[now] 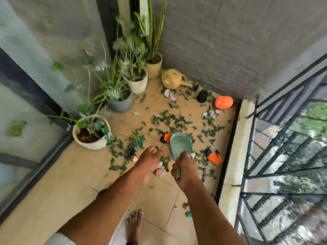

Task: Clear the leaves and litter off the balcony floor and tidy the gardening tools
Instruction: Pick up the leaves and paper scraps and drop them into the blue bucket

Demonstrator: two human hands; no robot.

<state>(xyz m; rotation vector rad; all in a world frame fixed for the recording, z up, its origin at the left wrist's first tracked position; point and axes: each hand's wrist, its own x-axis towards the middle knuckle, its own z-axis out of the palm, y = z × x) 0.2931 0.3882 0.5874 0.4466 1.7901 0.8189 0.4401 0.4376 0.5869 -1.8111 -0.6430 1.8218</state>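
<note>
we look down over both forearms at a tan tiled balcony floor (85,174); our right hand (184,169) has its fingers curled round the handle of a teal dustpan (180,145), which is tilted with its open mouth facing up and away from us, just beyond the knuckles; our left hand (150,159) hangs beside it, fingers bent downward and closed on a clump of leaves and crumpled paper scraps (161,167), some of it spilling below the palm; the two hands are near each other but apart; green leaves (169,119) lie scattered over the middle of the floor, thickest just past the dustpan and thinning toward the grey wall (230,41); bits of white paper litter (170,94) lie near the far corner; one orange and black gardening glove (214,156) lies to the right of the dustpan, and a second orange and black glove (166,137) lies touching the dustpan's left edge; an orange rounded object (223,102) sits by the wall's base, with a small black pot (202,96) beside it and a tan watering can (172,78) tipped on its side in the corner; four potted plants (92,133) stand in a row along the glass door on the left; a black metal railing (276,138) closes the right side; a bare foot (133,225) stands on the tiles below.
</note>
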